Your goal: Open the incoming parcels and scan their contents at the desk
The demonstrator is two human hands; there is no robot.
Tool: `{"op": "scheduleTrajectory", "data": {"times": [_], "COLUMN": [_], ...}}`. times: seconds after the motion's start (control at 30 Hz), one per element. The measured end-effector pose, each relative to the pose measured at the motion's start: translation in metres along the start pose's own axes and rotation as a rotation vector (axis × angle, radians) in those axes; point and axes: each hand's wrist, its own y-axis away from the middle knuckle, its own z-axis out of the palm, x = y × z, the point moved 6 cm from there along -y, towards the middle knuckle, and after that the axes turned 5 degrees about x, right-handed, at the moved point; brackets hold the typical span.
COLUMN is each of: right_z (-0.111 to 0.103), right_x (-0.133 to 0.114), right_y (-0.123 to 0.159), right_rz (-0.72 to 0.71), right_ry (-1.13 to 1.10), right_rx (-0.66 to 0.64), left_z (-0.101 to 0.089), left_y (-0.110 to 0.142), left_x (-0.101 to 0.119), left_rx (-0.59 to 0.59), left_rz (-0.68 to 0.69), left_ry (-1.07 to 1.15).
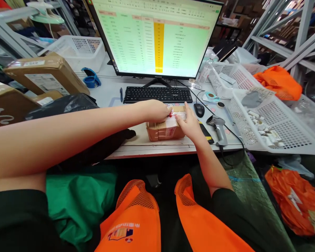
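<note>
A small brown cardboard box (pixel 165 133), wrapped with clear tape and bearing a label, rests at the front edge of the desk before me. My left hand (pixel 157 111) is closed over the top of it, and a small red item shows at its fingertips; what it holds I cannot make out. With thumb on the top and fingers along the far right side, my right hand (pixel 191 123) grips the same box. Just right of that hand lie a dark flat object (pixel 207 133) with yellow marks and a grey barcode scanner (pixel 218 129).
Behind the box are a keyboard (pixel 157 95), a mouse (pixel 199 110) and a monitor (pixel 160 38). White baskets (pixel 291 136) line the right side. Larger cartons (pixel 48 75) and black plastic (pixel 65 105) crowd the left. The scanner's cable hangs over the desk edge.
</note>
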Motion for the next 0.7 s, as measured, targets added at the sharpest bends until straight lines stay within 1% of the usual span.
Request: {"op": "scheduleTrajectory", "data": {"times": [0.13,0.3,0.43,0.53,0.6,0.7], "right_z": [-0.002,-0.002,-0.002,-0.001,0.000,-0.001], "right_x": [-0.004,-0.003,0.001,0.001,-0.001,-0.005], "right_y": [0.001,0.003,0.003,0.002,0.004,0.010], "right_rz": [-0.023,-0.067,-0.083,-0.103,-0.115,-0.149], "right_ry": [-0.016,-0.061,-0.072,-0.063,-0.056,-0.041], "right_rx": [-0.006,0.018,0.039,0.051,0.054,0.031], "left_z": [0.001,0.001,-0.003,-0.005,-0.007,-0.011], "left_y": [0.004,0.002,-0.002,-0.003,-0.004,-0.006], "left_x": [0.001,-0.008,-0.016,-0.018,-0.017,-0.021], "left_rx": [0.076,0.117,0.096,0.050,0.022,0.023], "left_rz": [0.014,-0.018,-0.056,-0.112,-0.124,-0.142], "left_ry": [-0.001,0.070,0.134,0.187,0.198,0.236]}}
